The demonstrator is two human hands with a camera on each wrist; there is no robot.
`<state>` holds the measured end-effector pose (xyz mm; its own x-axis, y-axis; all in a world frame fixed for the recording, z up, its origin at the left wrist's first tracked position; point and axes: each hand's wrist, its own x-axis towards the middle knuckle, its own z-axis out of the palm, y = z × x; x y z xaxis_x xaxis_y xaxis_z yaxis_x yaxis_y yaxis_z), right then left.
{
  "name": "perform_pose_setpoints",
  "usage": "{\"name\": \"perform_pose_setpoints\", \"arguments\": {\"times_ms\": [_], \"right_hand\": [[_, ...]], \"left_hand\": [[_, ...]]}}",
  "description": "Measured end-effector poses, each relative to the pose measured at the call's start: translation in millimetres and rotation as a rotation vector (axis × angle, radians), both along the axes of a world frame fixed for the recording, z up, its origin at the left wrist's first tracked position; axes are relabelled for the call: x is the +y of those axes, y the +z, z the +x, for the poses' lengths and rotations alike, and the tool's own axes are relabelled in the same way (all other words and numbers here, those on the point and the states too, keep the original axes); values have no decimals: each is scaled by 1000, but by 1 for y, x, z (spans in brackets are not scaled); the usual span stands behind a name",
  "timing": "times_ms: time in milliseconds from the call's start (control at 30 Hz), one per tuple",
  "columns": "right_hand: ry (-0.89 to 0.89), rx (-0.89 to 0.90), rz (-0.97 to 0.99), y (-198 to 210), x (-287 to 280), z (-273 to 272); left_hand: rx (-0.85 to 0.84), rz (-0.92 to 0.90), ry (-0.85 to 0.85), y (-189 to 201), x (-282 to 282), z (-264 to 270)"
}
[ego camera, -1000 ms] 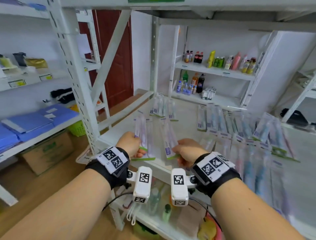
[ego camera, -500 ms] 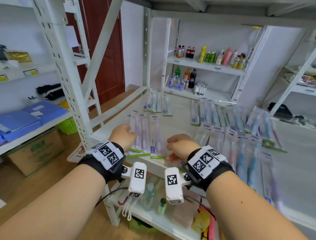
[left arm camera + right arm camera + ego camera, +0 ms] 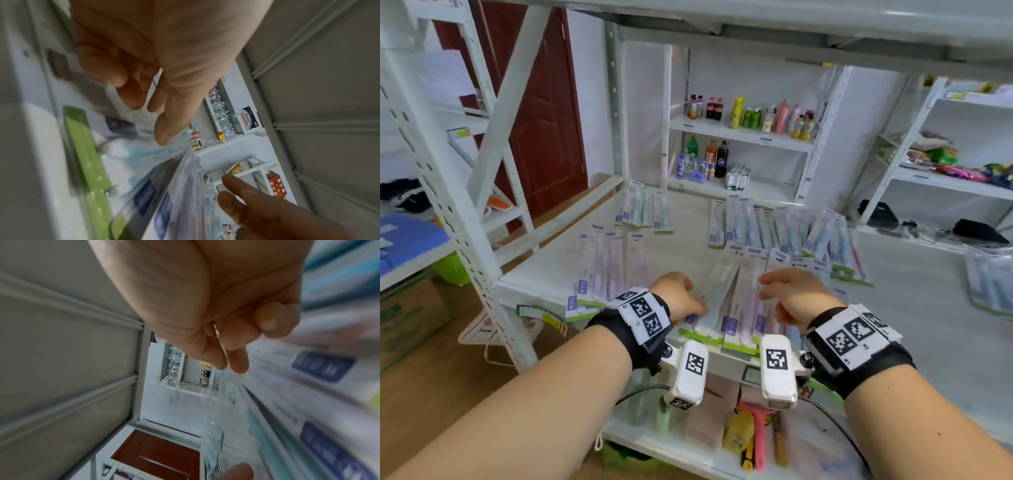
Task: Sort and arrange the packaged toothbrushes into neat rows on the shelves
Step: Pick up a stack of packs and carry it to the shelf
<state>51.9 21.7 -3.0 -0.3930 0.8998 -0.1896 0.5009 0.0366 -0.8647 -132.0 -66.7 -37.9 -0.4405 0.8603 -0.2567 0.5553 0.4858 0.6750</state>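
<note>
A white metal shelf (image 3: 914,308) in a stockroom carries packaged toothbrushes: two short rows at its left (image 3: 643,214), a longer overlapping row at the back right (image 3: 784,233). At the front edge, a person's left hand (image 3: 678,298) rests its fingers (image 3: 164,129) loosely on a tilted bundle of packs (image 3: 736,308), while the right hand (image 3: 794,294) hovers just beside it, fingers half curled, gripping nothing. Behind, racks hold drink bottles (image 3: 709,157) and, on the shelf above those, cleaning bottles (image 3: 756,114).
</note>
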Motion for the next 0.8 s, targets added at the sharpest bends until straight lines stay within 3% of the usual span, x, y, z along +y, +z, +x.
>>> {"name": "perform_pose_setpoints", "arguments": {"times_ms": [267, 500, 800], "right_hand": [[-156, 45, -56, -9, 12, 40], [-334, 50, -66, -13, 20, 68], [-493, 72, -90, -13, 29, 107]], "left_hand": [[83, -47, -56, 1, 6, 21], [-17, -4, -52, -4, 4, 15], [-498, 253, 244, -13, 0, 17]]}}
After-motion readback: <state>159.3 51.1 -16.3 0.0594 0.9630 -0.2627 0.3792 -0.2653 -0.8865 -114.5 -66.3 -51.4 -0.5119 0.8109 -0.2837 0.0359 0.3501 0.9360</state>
